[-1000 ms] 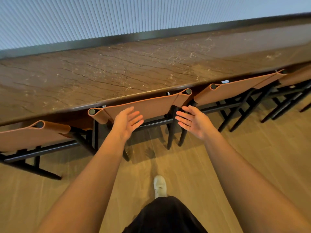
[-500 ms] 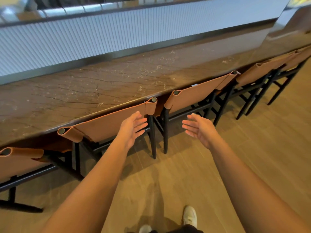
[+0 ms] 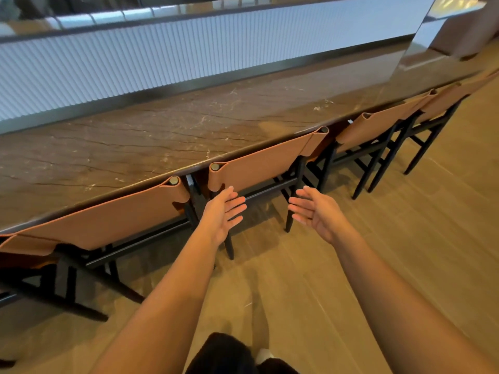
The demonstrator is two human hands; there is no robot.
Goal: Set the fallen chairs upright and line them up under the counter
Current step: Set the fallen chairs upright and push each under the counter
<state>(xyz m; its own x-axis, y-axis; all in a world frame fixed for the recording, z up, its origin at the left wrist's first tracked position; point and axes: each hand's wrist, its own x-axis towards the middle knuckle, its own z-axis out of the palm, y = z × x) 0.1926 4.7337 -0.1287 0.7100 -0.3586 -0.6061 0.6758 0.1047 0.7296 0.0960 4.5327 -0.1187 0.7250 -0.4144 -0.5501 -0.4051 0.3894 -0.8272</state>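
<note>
Left hand: the left hand (image 3: 220, 214) is spread flat with the palm turned inward and the fingers (image 3: 236, 205) splayed and extended; it holds nothing. It hangs in front of the lower left corner of a backrest, and whether the fingertips touch the leather cannot be told.
Right hand: the right hand (image 3: 314, 211) is likewise open, palm facing the left one, fingers loosely apart and empty. It floats over the floor just to the right of the same chair's rear leg, touching nothing.
Chair between the hands: the upright chair with a tan leather sling back on a black wooden frame (image 3: 266, 163) stands tucked against the counter edge, its backrest top level with the slab.
Neighbouring chairs: a matching tan-backed chair on the left (image 3: 108, 220) and two more on the right (image 3: 378, 125) stand upright in the same row, all with backs to the counter edge.
Counter: the long brown veined stone counter (image 3: 162, 130) runs diagonally across the view, with a white ribbed wall panel (image 3: 189, 55) behind it.
Floor: tan wood-look floor planks (image 3: 405, 225) lie under the chairs.
Person: bare forearms reach forward; dark clothing and a white shoe (image 3: 263, 356) show at the bottom edge.
</note>
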